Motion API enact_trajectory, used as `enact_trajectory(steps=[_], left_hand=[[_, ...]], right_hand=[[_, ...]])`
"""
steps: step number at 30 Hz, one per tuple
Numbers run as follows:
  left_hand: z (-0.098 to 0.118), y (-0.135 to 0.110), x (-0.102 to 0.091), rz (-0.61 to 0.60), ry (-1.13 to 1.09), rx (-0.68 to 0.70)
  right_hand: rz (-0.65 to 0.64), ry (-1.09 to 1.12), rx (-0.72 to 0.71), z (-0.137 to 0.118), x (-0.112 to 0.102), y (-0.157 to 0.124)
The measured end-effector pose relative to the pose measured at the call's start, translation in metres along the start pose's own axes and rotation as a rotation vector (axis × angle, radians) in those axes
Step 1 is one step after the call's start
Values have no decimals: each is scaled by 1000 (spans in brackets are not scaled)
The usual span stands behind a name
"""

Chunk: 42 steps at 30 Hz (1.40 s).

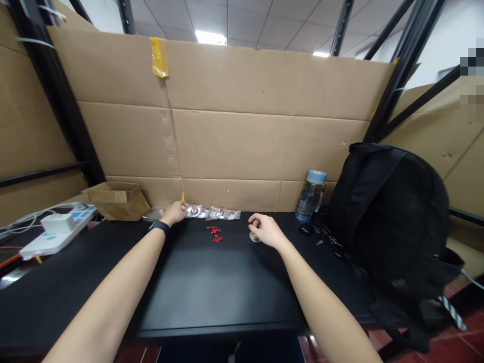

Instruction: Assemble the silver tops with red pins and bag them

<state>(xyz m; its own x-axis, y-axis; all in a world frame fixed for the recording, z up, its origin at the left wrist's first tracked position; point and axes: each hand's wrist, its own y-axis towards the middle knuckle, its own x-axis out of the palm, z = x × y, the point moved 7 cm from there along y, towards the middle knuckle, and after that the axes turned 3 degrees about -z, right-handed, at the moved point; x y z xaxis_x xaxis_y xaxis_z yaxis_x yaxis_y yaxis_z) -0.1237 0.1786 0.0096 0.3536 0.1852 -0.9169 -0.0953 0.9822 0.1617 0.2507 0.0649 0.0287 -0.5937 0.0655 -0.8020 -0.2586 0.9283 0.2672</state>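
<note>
My left hand (175, 214) reaches to the back of the black table, a dark watch (159, 228) on its wrist. Its fingers look apart, beside a row of clear plastic packets (216, 213) with silvery, red-marked contents. A clear plastic wrapper (152, 215) lies just left of it. My right hand (265, 230) is curled, with thumb and fingers at a small round silvery object (254, 237) low over the table; the hand partly hides it. Between the hands lie two red knotted cords (214, 230), (217, 239).
A brown paper box (120, 200) and a white power strip (60, 232) with cables stand at the left. To the right are a blue-capped bottle (310, 196), a small black object (306, 229) and a large black backpack (393, 212). A cardboard wall (234, 146) closes the back.
</note>
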Motion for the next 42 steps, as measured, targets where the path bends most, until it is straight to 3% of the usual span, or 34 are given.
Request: enact_trajectory(steps=[3,5,8,10,12,14,17,23,28,32,34,39,42], left_hand=[[3,-3,6,28,37,29],[9,-6,0,76,77,72],[3,-8,-30,226,167,70],[-19,-5,-52,274,174,-51],[-50,-1,-63,183,153,-209],[-73,0,-64,56,164,-275],[-89,-7,-58,-22,193,-296],[-75,-24,-53,97,196,-333],[-66,-25,-84,298,130,-324],[-64,-24,-103,345,147,-256],[-67,-22,-99,282,162,-230],[-77,-17,-56,-110,192,-109],[-84,-18,-40,-174,211,-101]], right_hand=[[0,-56,0,-3,-2,-2],[3,-84,0,-4,-4,-3],[2,-123,13,-1,-8,-5],[-22,-176,6,3,-10,-5],[-82,-230,-38,5,-8,-5],[-167,-258,-81,8,-3,-6],[-265,-283,-67,15,4,-8],[-304,-274,-46,16,11,-8],[-323,-274,-16,20,10,-7],[-352,-271,-27,19,13,-7],[-357,-261,-31,18,14,-8],[-367,-236,-45,15,15,-9],[-387,-236,-58,14,16,-10]])
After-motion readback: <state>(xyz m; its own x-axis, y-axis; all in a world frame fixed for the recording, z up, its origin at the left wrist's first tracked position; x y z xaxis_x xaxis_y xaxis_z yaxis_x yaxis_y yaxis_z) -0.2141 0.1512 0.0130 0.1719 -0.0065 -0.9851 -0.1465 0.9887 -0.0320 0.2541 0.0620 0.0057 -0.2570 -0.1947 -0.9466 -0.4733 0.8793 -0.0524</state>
